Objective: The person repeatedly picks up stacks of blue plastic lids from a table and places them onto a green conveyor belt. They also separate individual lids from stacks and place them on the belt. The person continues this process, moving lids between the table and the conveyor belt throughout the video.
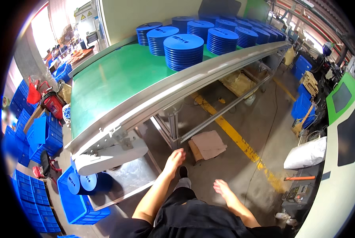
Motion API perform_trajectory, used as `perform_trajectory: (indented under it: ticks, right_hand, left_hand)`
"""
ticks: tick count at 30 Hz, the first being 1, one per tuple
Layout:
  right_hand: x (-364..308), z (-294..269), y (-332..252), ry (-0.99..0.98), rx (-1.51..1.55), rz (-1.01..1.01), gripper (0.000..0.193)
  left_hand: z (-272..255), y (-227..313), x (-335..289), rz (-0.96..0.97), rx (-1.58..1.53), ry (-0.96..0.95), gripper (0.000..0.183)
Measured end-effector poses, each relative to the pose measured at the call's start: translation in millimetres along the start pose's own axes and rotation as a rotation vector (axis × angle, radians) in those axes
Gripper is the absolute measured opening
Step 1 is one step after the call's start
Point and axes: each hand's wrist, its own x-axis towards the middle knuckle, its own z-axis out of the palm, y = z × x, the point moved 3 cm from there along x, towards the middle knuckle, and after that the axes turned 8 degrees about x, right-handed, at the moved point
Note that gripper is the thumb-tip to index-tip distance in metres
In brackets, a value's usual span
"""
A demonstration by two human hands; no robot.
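My left hand (175, 160) hangs in the air beside the near end of a conveyor, fingers loosely bent and apart, with nothing in it. Lower to the right, my right hand (224, 188) is also empty, its fingers loosely stretched over the floor. Neither hand touches anything. On the green conveyor belt (102, 85) stand several stacks of round blue discs; the nearest stack (184, 53) is close to the belt's front rail. Below the conveyor's end, more blue discs (89, 183) lie at a metal table (132, 178), partly over a blue crate (71, 206).
Flattened cardboard (209, 144) lies on the floor under the conveyor frame (217, 115). A yellow floor line (237, 137) runs past it. Blue crates (31, 198) are piled at the left. A light-coloured machine with a green panel (344, 95) and a white sack (306, 154) stand at the right.
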Motion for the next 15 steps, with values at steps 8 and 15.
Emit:
perform_trajectory:
  ticks: [8, 15]
  right_hand:
    - [-25, 145, -371, -0.402, 0.071, -0.67, 0.034]
    - [-68, 238, -589, -0.552, 0.181, -1.115, 0.043]
  left_hand:
    - [56, 269, 65, 0.872, -0.102, 0.074, 0.038]
    - [14, 392, 133, 0.789, -0.385, 0.449, 0.052]
